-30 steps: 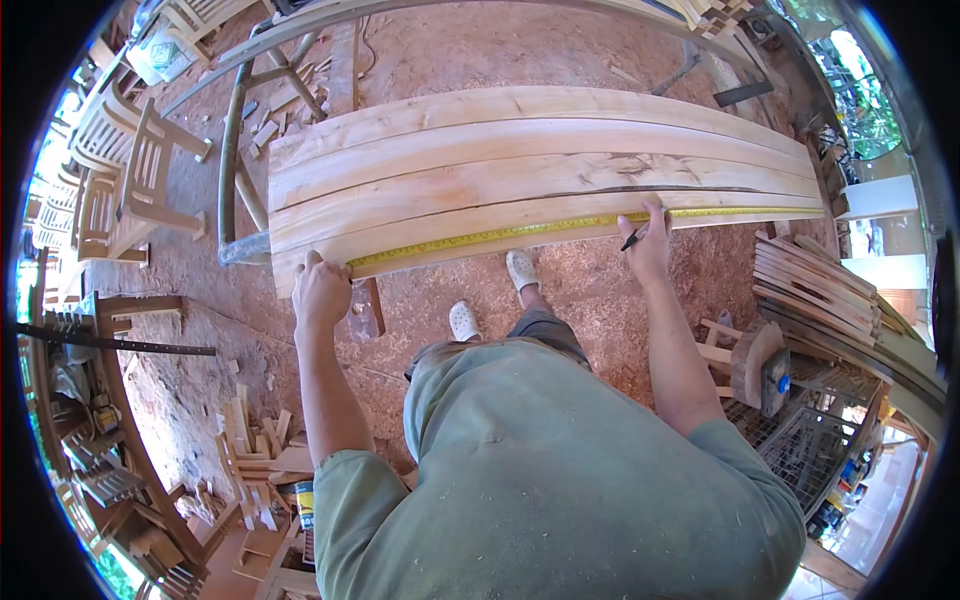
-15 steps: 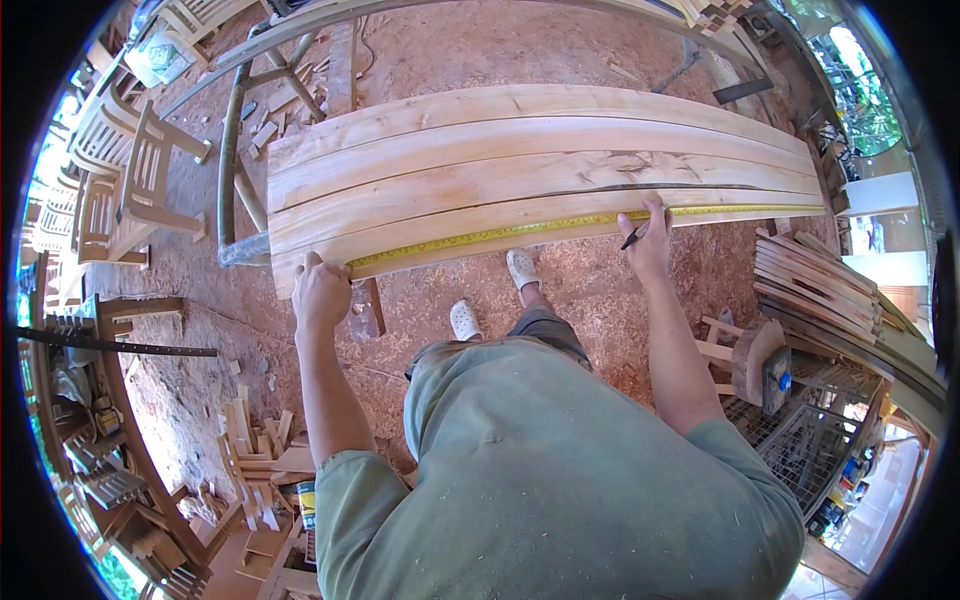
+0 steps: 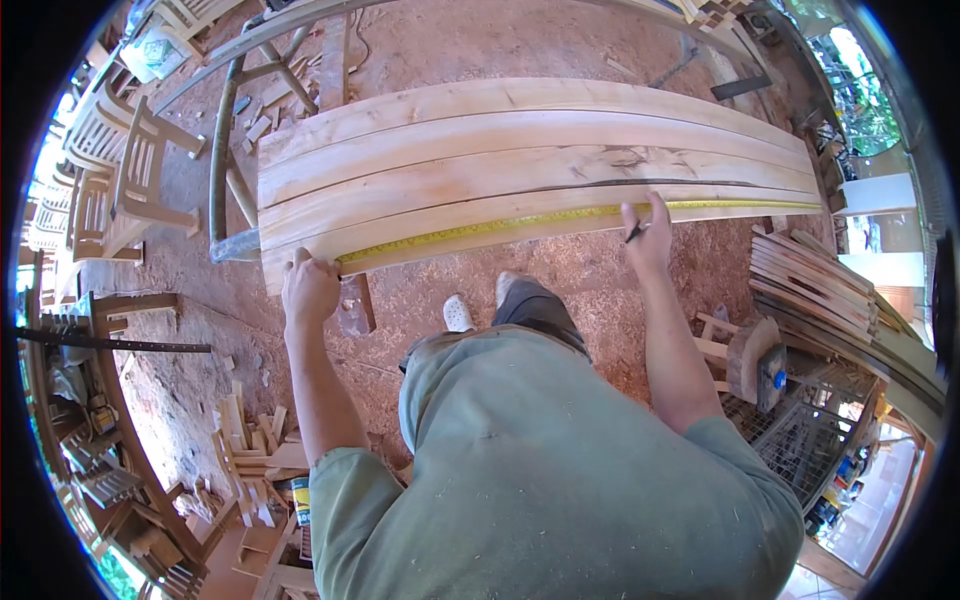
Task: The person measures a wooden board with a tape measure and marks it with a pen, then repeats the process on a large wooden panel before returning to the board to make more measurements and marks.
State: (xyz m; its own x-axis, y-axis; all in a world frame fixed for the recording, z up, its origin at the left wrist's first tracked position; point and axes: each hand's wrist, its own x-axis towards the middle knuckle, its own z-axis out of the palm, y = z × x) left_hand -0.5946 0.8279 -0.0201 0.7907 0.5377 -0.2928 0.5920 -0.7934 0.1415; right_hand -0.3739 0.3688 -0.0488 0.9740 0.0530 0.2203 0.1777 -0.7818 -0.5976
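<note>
Several pale wooden planks [image 3: 500, 155] lie side by side in front of me. A yellow tape measure [image 3: 480, 226] is stretched along the nearest plank, running past my right hand toward the right end. At the plank's left end my left hand [image 3: 310, 288] is closed on the tape measure, a dark bit of it showing by the fingers. My right hand [image 3: 650, 238] is at the near edge of the plank, right of the middle. A slim black pen [image 3: 634, 232] is held in it, and its fingertips are by the tape.
Wooden chairs [image 3: 135, 180] stand at the left, beside a metal frame [image 3: 222, 170]. Stacked wood strips [image 3: 810, 275] and a wire crate [image 3: 805, 445] are at the right. Wood offcuts [image 3: 255, 445] lie at the lower left. Reddish ground [image 3: 420, 300] carries wood shavings.
The view has shifted slightly, so the planks appear a little further left and up. My right foot has drawn back toward me. Both hands stay at about the same places along the tape.
</note>
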